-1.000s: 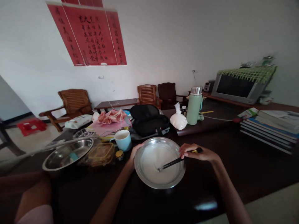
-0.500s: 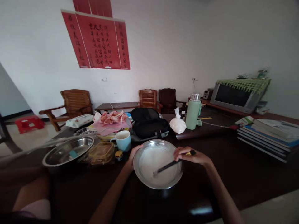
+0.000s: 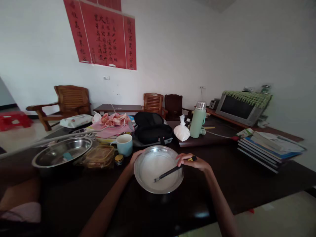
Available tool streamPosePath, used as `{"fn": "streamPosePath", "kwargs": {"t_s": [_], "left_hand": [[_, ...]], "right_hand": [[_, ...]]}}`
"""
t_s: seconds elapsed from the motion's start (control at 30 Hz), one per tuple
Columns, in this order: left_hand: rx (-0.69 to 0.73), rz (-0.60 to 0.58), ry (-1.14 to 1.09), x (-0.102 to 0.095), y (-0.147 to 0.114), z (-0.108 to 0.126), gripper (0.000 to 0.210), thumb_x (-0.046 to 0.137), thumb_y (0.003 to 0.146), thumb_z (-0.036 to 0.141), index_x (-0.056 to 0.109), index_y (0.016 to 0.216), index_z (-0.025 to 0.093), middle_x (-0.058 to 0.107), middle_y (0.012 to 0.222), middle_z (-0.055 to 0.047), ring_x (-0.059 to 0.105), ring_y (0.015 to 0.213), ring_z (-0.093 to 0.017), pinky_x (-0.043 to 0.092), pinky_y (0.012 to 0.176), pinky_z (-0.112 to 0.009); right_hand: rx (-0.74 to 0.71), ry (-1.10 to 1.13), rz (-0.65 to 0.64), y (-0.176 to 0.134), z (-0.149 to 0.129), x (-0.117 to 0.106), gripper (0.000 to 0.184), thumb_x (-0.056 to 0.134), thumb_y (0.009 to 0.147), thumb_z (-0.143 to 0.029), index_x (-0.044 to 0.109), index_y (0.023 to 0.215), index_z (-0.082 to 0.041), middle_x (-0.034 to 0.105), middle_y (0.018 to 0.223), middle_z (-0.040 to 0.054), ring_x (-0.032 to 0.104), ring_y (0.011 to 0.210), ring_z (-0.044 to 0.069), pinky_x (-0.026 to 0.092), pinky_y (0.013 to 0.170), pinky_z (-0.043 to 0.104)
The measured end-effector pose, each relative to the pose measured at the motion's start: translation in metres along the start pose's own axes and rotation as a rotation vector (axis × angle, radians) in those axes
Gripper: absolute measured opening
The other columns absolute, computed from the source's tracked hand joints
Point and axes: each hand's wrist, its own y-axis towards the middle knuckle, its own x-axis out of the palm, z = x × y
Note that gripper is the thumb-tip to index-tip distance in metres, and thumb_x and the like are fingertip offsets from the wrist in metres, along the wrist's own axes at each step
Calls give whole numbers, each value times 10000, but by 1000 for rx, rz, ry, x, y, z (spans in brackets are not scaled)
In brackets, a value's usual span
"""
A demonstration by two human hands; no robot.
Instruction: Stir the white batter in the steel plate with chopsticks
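Note:
A round steel basin (image 3: 160, 191) stands in front of me on the dark table, holding a whitish, smooth-looking mixture (image 3: 151, 166). My left hand (image 3: 135, 158) grips the basin's left rim, its fingers partly hidden behind the metal. In my right hand (image 3: 194, 163), over the right rim, is a pair of black chopsticks (image 3: 168, 173) with a gold band near the top. They slant down to the left, and their tips reach the mixture near the basin's middle. Left of the basin are a light blue mug (image 3: 124, 145) and a small jar with a yellow lid (image 3: 118, 159).
Further left sit a larger steel basin (image 3: 37, 161) and a clear food box (image 3: 100, 156). A black bag (image 3: 153, 128), a tied bag of white powder (image 3: 182, 132) and a green thermos (image 3: 198, 121) stand behind. Stacked books (image 3: 261, 153) lie right. Another person's leg (image 3: 21, 194) shows at lower left.
The view has shifted, so most things appear further left. The chopstick tips still sit in the white mixture, and both hands keep their holds.

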Motion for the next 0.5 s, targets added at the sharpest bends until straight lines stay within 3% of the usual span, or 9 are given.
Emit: {"fn": "streamPosePath", "kwargs": {"t_s": [0.17,0.23,0.37,0.5], "left_hand": [[-48,60,-76,6,-4,2,183,554,762,219,684,654,150,656,551,-5,570,553,-177,425,636,-284],[-77,56,-106,8,-5,2,186,553,763,219,682,657,138,658,550,-13,559,532,-169,422,625,-284],[-55,30,-153,9,-6,1,178,551,756,220,687,679,135,651,536,-15,542,503,-159,414,593,-277],[-79,-15,-169,8,-10,0,184,564,747,240,711,790,137,683,592,-34,580,555,-190,431,615,-298]], "right_hand": [[64,-73,184,3,1,1,337,552,855,-479,738,867,-198,654,1110,96,500,1205,263,387,998,401],[76,-59,169,-1,1,-4,333,556,852,-478,739,851,-200,668,1075,93,503,1204,265,385,1001,407],[59,8,23,-6,0,-7,324,565,850,-466,743,807,-199,721,897,80,476,1237,268,400,983,402],[81,-11,119,-1,3,-2,332,559,848,-488,742,840,-211,714,982,79,455,1266,276,356,1028,423]]}}
